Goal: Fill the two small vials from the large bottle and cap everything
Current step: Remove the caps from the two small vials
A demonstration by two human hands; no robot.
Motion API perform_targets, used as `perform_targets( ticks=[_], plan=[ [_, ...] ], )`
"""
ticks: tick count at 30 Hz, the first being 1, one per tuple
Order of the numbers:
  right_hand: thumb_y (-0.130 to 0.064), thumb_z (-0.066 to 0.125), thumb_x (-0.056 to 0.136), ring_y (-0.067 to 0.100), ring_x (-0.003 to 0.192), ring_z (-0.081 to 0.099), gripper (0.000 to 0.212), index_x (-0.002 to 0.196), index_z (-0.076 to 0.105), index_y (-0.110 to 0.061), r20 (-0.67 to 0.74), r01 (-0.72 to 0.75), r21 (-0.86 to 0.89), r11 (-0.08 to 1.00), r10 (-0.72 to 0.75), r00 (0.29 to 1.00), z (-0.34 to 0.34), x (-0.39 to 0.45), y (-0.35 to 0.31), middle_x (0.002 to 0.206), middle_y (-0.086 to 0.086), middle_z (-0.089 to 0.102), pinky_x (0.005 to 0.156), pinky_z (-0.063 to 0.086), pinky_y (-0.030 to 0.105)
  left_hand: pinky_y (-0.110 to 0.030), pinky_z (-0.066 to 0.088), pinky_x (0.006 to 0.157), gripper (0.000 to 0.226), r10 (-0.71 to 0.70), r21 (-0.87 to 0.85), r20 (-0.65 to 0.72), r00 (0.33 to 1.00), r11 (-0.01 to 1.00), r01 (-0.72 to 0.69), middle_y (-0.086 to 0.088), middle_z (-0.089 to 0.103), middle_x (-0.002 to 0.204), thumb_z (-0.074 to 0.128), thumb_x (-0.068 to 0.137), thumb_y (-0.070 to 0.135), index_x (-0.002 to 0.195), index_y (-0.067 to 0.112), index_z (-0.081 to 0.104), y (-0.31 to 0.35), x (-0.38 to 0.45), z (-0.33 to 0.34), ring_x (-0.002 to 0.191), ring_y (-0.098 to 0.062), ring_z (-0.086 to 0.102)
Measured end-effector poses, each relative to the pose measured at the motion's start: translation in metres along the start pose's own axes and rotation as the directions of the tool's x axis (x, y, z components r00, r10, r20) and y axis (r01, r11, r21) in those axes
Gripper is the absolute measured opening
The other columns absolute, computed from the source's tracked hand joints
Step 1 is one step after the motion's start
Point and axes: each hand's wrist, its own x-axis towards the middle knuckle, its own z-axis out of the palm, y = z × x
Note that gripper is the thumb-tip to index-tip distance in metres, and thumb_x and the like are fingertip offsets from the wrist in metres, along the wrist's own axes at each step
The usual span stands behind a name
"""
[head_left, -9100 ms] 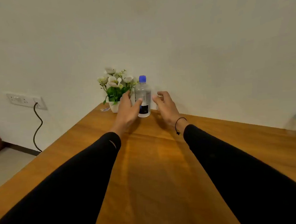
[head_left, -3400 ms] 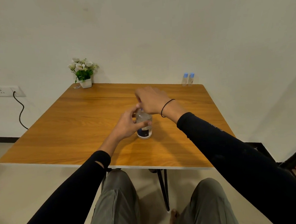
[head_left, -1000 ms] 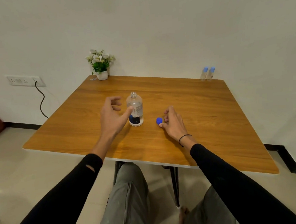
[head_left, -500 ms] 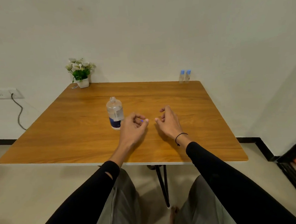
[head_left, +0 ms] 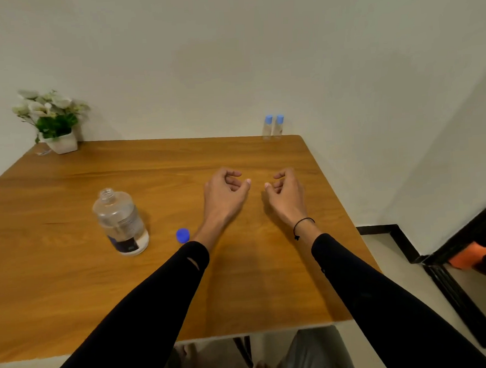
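Observation:
The large clear bottle [head_left: 121, 221] stands uncapped on the left part of the wooden table [head_left: 72, 293]. Its blue cap [head_left: 182, 235] lies on the table just right of it, beside my left sleeve. Two small vials [head_left: 273, 126] with light blue caps stand side by side at the table's far right corner against the wall. My left hand [head_left: 225, 195] and my right hand [head_left: 286, 194] hover over the table's middle right, fingers loosely curled, holding nothing. The vials are well beyond both hands.
A white pot of artificial flowers [head_left: 52, 121] sits at the far left corner. The table's right edge drops to the floor, where an orange object [head_left: 473, 255] lies by a black frame. My knees show below the near edge.
The blue cap has been left on the table beside the bottle. Both hands have moved forward and to the right, away from the bottle, and my view has turned right.

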Motion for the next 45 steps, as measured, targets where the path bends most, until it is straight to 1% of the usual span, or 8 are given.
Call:
perform_targets(
  ticks=[7,16,22,25,29,34,39,45],
  plan=[
    [-0.027,0.070,0.096,0.017,0.087,0.063,0.025,0.114,0.053,-0.019,-0.090,-0.049,0.024,0.998,0.051,0.995,0.016,0.086,0.024,0.096,0.004,0.064,0.067,0.044,0.021,-0.021,0.061,0.079,0.035,0.021,0.016,0.012,1.000,1.000,-0.021,0.010,0.071,0.097,0.080,0.092,0.039,0.119,0.019,0.071,-0.010,0.075,0.061,0.088,-0.001,0.068],
    [-0.026,0.070,0.096,0.024,0.101,0.062,0.031,0.119,0.052,-0.016,-0.208,-0.093,-0.020,0.995,0.087,0.974,0.037,0.193,0.055,0.109,0.007,0.063,0.081,0.051,0.031,-0.034,0.064,0.090,0.049,0.056,0.073,-0.056,0.997,0.996,-0.052,0.002,0.071,0.110,0.079,0.091,0.045,0.129,0.016,0.067,-0.024,0.176,0.131,0.101,-0.012,0.069],
    [-0.024,0.073,0.094,0.021,0.111,0.054,0.054,0.137,0.043,-0.012,-0.152,-0.079,-0.054,0.995,0.070,0.986,0.045,0.250,0.070,0.128,0.006,0.054,0.082,0.043,0.027,-0.029,0.058,0.093,0.066,0.115,0.103,0.017,0.993,0.988,-0.117,-0.002,0.069,0.125,0.083,0.088,0.044,0.141,0.014,0.060,-0.030,0.228,0.169,0.112,-0.016,0.067],
    [-0.023,0.077,0.091,0.017,0.105,0.048,0.056,0.135,0.044,-0.010,-0.123,-0.051,-0.065,0.997,0.042,0.992,0.048,0.268,0.073,0.120,0.002,0.049,0.081,0.041,0.027,-0.031,0.057,0.095,0.069,0.148,0.118,0.056,0.987,0.981,-0.153,-0.003,0.067,0.128,0.084,0.085,0.042,0.142,0.011,0.059,-0.028,0.244,0.178,0.114,-0.018,0.065],
    [-0.020,0.076,0.090,0.022,0.102,0.057,0.046,0.125,0.048,-0.011,-0.137,-0.027,-0.057,0.998,0.019,0.990,0.056,0.277,0.073,0.114,0.004,0.056,0.082,0.054,0.033,-0.037,0.061,0.094,0.057,0.186,0.163,0.042,0.982,0.968,-0.190,-0.002,0.072,0.120,0.081,0.085,0.042,0.131,0.013,0.065,-0.030,0.258,0.185,0.106,-0.018,0.069],
    [-0.022,0.076,0.093,0.017,0.085,0.055,0.031,0.112,0.054,-0.011,-0.108,-0.016,-0.052,0.999,0.010,0.994,0.058,0.275,0.068,0.091,-0.003,0.055,0.069,0.046,0.026,-0.040,0.063,0.093,0.041,0.205,0.169,0.051,0.977,0.963,-0.211,-0.003,0.074,0.111,0.083,0.091,0.033,0.124,0.012,0.069,-0.034,0.259,0.186,0.099,-0.018,0.071],
    [-0.016,0.075,0.093,0.012,0.079,0.053,0.028,0.112,0.055,-0.010,-0.107,-0.053,-0.046,0.998,0.048,0.993,0.046,0.248,0.064,0.097,0.002,0.061,0.069,0.047,0.025,-0.033,0.064,0.088,0.036,0.173,0.167,0.038,0.984,0.970,-0.177,-0.001,0.074,0.107,0.081,0.094,0.030,0.123,0.013,0.069,-0.029,0.234,0.173,0.095,-0.014,0.071],
    [-0.013,0.073,0.093,0.021,0.092,0.058,0.025,0.106,0.051,-0.018,-0.028,-0.084,-0.020,0.996,0.084,0.996,0.025,0.179,0.051,0.097,0.001,0.059,0.074,0.046,0.029,-0.021,0.056,0.082,0.035,0.101,0.158,0.069,0.993,0.981,-0.110,0.004,0.071,0.109,0.079,0.096,0.031,0.125,0.015,0.067,-0.022,0.166,0.131,0.096,-0.009,0.067]
  ],
)
